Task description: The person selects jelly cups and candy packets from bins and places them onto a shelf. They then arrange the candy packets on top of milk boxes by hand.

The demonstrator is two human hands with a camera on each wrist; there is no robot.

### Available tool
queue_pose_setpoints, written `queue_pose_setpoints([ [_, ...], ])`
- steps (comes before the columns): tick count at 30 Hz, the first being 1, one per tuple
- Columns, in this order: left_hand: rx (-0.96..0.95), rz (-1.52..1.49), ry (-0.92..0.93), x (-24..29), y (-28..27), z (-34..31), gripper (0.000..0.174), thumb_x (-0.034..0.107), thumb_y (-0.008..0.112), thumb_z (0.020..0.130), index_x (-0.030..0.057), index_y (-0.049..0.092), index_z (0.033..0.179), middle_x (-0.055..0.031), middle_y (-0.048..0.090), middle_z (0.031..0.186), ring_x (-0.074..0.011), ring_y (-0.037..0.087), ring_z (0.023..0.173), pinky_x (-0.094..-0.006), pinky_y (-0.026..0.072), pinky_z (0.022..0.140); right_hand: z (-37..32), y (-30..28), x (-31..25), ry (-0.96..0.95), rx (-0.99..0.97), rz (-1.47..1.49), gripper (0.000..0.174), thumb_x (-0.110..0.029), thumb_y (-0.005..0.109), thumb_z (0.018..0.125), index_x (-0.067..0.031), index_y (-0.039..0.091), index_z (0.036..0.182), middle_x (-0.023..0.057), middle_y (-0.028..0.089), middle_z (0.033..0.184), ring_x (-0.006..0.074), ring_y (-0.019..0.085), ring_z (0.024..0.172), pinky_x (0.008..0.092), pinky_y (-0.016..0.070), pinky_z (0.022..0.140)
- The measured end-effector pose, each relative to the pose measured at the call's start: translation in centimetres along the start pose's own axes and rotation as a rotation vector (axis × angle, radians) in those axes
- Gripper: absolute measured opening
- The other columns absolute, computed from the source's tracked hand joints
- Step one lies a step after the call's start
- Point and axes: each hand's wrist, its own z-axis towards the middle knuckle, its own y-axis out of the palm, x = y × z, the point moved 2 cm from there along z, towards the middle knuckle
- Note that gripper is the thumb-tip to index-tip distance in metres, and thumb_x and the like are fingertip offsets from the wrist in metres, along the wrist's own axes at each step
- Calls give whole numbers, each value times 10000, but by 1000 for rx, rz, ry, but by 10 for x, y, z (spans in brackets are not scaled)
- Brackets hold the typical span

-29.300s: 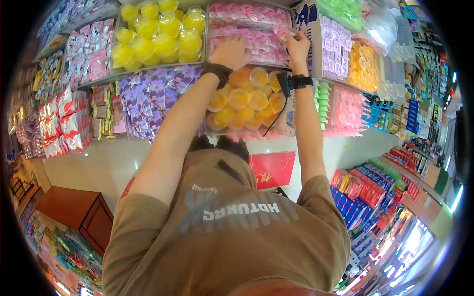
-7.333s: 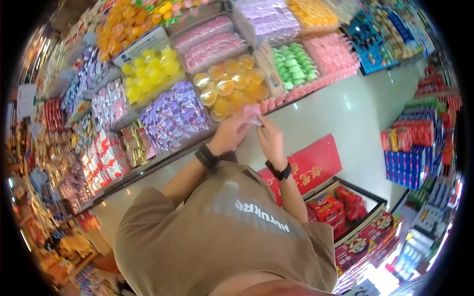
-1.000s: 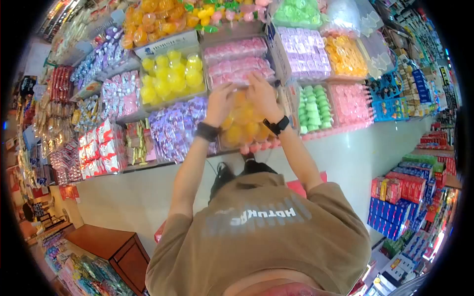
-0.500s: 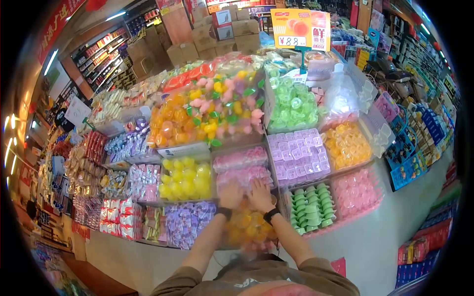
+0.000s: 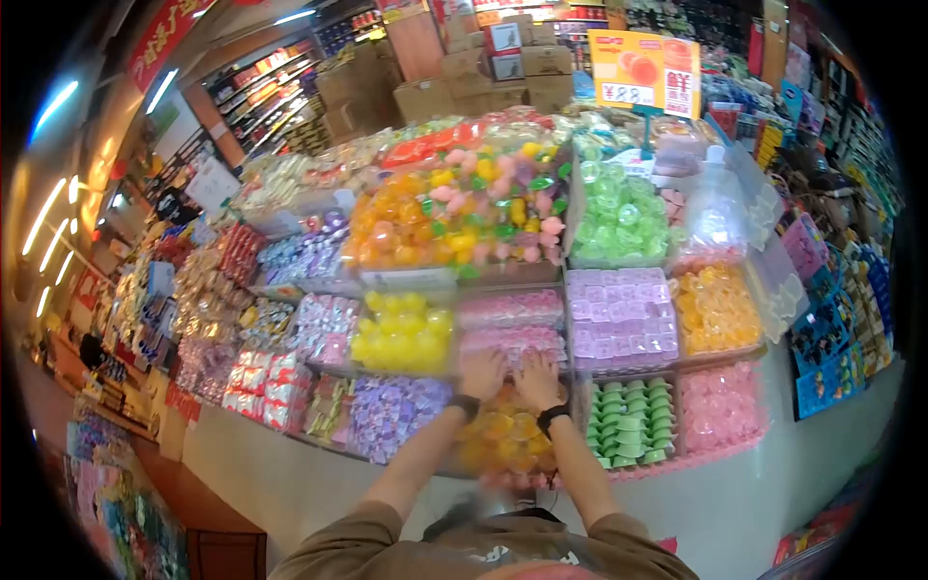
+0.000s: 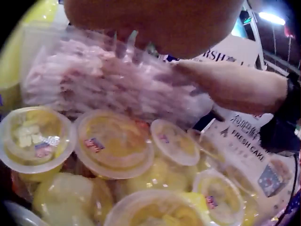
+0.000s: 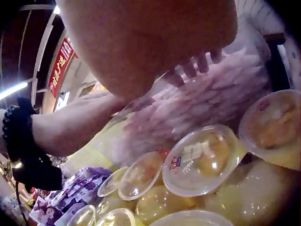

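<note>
Pink candy packets [image 5: 510, 324]: left hand [image 5: 481, 367] and right hand [image 5: 537, 375] rest on them, fingers [image 7: 203, 61] stretched out, just above orange jelly cups [image 5: 507, 440].

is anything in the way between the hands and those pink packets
Nothing visible. The left hand and right hand are at the pink packets, fingers over the front edge of the clear bin. The orange jelly cups sit below the wrists, not in between.
</note>
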Motion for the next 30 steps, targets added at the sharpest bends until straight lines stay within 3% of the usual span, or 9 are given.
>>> queue_pose_setpoints([
  [3,194,32,56,24,-28,-26,404,306,554,983,54,611,1293,-191,592,1328,-387,543,1235,-514,424,1035,0,6,1,-7,16,-75,577,-422,540,965,-56,546,1411,170,472,1517,369,414,1396,566,329,1107],
  [6,131,-366,84,58,-83,-68,388,258,614,963,57,600,1296,-200,557,1359,-411,512,1266,-512,404,1065,1,1,2,-29,-11,-113,550,-403,498,977,-38,558,1383,166,518,1472,366,452,1365,563,323,1124],
  [10,158,-506,61,79,-148,-162,377,183,658,937,48,598,1284,-191,559,1349,-403,530,1235,-483,424,1052,1,-9,-6,-22,3,-118,531,-406,518,978,-45,576,1364,159,548,1440,373,468,1343,560,345,1108],
  [17,193,-556,-454,39,-174,-373,274,127,657,953,20,649,1205,-188,672,1145,-373,636,1076,-427,514,928,9,0,6,-19,-79,-137,551,-418,498,1001,-51,528,1411,147,455,1535,385,380,1407,587,300,1136],
  [20,197,-630,-679,26,-184,-421,256,120,639,963,10,656,1193,-188,694,1113,-365,671,1013,-409,539,872,6,-13,-8,-12,-95,-223,518,-289,529,979,-44,487,1433,190,424,1538,422,348,1427,532,303,1167],
  [23,262,-510,-649,4,-179,-463,242,139,632,968,-13,666,1154,-215,701,1091,-380,674,1021,-420,536,891,-10,-27,-35,-45,57,-233,532,-215,568,942,-42,483,1438,234,415,1526,459,305,1445,539,263,1195],
  [27,307,-502,-692,-9,-192,-492,276,146,580,957,-17,681,1155,-244,691,1141,-431,642,1070,-484,515,944,-35,-3,-70,-240,240,11,499,-117,618,871,-9,553,1354,256,503,1434,447,449,1354,473,366,1152],
  [29,340,-530,-762,-13,-201,-502,276,151,595,943,-14,687,1145,-243,690,1145,-432,639,1076,-486,517,939,-79,-42,-155,-210,-253,308,416,-99,633,889,-14,599,1294,221,566,1369,413,522,1290,440,436,1090],
  [30,360,-536,-761,-17,-204,-508,283,155,600,943,-11,681,1157,-243,691,1141,-431,639,1077,-485,518,936,-101,-59,-205,-390,-222,301,346,-112,634,908,-5,612,1236,209,598,1305,397,562,1228,434,460,1043],
])
